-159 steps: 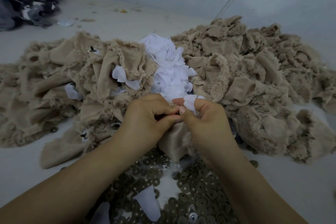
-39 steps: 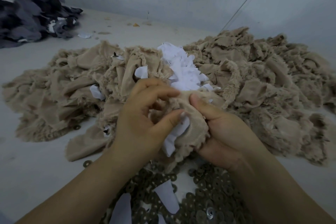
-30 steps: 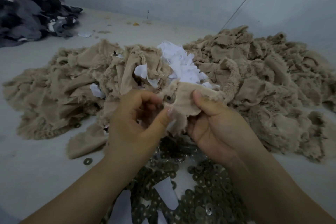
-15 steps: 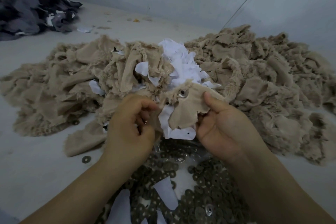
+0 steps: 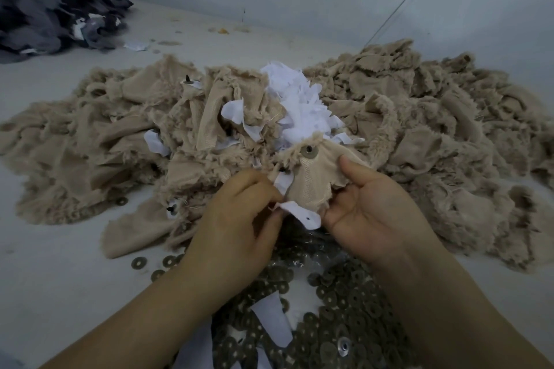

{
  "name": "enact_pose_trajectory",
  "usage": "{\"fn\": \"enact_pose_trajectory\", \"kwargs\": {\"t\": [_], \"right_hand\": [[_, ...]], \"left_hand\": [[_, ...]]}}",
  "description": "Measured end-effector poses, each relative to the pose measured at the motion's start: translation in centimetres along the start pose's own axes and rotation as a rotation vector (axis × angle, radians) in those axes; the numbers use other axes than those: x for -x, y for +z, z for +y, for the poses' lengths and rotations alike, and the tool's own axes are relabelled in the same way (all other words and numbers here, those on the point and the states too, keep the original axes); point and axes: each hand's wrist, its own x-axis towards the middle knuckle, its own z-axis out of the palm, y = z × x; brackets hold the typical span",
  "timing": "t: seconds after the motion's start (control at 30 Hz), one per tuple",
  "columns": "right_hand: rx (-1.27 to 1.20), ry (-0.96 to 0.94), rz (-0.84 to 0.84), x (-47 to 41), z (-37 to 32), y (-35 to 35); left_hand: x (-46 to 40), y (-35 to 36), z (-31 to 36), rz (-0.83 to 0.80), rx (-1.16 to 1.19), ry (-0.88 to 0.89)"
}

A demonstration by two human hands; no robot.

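Fabric first: the beige scrap is held up just in front of the near edge of the beige heap, between your two hands, its frayed rim ragged all round. A round metal eyelet sits close to its upper edge. Your right hand grips the scrap from the right, thumb pressed on its face and fingers curled underneath. Your left hand has thumb and forefinger closed in a pinch on the left end of the white lining piece, which hangs from the scrap's lower edge and shows one small punched hole.

Below your wrists lies a spread of metal washers, with a few strays at its left fringe, just beside your left forearm. White scraps are bunched on the heap directly behind the held piece.

The heap wraps round you on the left, back and right. Bare pale surface opens to the left of your left arm, and more of it lies beyond the heap up to the wall. A dark fabric pile fills the far left corner, well apart from your hands. A thin line runs diagonally up the wall at right.
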Motion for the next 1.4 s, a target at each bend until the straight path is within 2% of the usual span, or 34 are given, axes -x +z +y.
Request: {"fn": "enact_pose_trajectory", "kwargs": {"t": [0.33,0.53,0.63,0.77,0.9,1.1,1.27,1.4], "right_hand": [[0.005,-0.093,-0.049,0.3,0.8,0.3],[0.098,-0.174,-0.074,0.7,1.6,0.7],[0.138,-0.206,-0.113,1.1,2.3,0.8],[0.19,-0.229,-0.127,1.3,2.9,0.8],[0.18,-0.245,-0.116,1.1,2.9,0.6],[0.301,-0.288,-0.127,1.1,2.9,0.5],[0.247,-0.249,-0.132,1.1,3.1,0.5],[0.149,-0.246,-0.144,0.9,3.1,0.5]], "left_hand": [[-1.7,-1.4,1.7,0.151,0.225,-0.079],[-2.6,-1.3,2.3,0.242,0.208,-0.123],[-2.8,-0.8,2.6,0.287,0.075,-0.116],[-3.1,-0.3,2.6,0.136,-0.106,0.027],[-2.8,-0.3,1.9,0.001,-0.01,0.097],[-3.0,-1.1,1.4,0.025,0.101,-0.011],[-3.1,-1.0,1.3,0.133,0.216,-0.248],[-3.2,-1.4,1.6,0.181,0.295,-0.215]]}}
